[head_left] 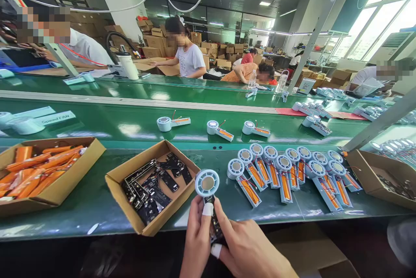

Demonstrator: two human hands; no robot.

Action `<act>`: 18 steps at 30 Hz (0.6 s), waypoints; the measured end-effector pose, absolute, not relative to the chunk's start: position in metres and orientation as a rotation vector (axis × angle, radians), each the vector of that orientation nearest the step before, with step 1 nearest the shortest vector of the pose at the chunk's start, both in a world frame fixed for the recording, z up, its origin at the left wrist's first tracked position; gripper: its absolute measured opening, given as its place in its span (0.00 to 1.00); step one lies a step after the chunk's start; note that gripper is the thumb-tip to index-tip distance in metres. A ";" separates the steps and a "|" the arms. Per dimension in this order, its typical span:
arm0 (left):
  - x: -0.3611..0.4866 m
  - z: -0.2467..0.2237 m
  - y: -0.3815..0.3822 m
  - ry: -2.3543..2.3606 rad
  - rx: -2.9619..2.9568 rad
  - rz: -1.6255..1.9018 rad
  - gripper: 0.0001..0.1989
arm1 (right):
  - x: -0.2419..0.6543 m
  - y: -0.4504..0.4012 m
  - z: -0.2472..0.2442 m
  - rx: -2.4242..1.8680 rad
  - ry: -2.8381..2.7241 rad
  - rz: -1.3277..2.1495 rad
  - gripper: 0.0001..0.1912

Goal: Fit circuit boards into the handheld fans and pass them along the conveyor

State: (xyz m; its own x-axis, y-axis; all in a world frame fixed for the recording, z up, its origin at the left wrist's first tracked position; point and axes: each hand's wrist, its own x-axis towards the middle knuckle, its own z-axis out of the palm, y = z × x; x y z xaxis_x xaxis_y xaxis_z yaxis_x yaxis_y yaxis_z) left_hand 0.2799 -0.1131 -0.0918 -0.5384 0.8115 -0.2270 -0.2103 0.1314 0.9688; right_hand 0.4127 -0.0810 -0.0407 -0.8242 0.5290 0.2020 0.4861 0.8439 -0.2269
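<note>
A light-blue handheld fan housing (207,182) with a round silver centre points away from me at bench level. My left hand (196,235) is closed round the left of its handle, a white cover on the thumb. From the right, my right hand (248,243) grips the same handle, its index finger along the side and its white-covered thumb at the lower end. A black circuit board (214,228) shows face up in the handle between my fingers. Beyond my left hand is a cardboard tray (151,230) of black circuit boards (157,182).
Several fan housings with orange batteries (282,165) lie at the right, beside a tray of small parts (377,165). Orange batteries (42,165) fill a tray at the left. Across the bench runs a green conveyor (139,115) bearing fan housings (164,124). Co-workers sit opposite.
</note>
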 end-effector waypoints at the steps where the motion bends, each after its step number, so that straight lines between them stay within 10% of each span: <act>1: 0.279 -0.094 -0.114 1.579 0.610 1.535 0.30 | 0.415 -0.078 -0.040 -0.742 -2.767 0.279 0.43; 12: 0.280 -0.084 -0.111 1.581 0.520 1.483 0.26 | 0.413 -0.071 -0.076 -0.670 -2.567 0.359 0.38; 18: 0.286 -0.084 -0.106 1.296 0.254 1.498 0.31 | 0.409 -0.080 -0.088 -0.832 -2.145 1.152 0.38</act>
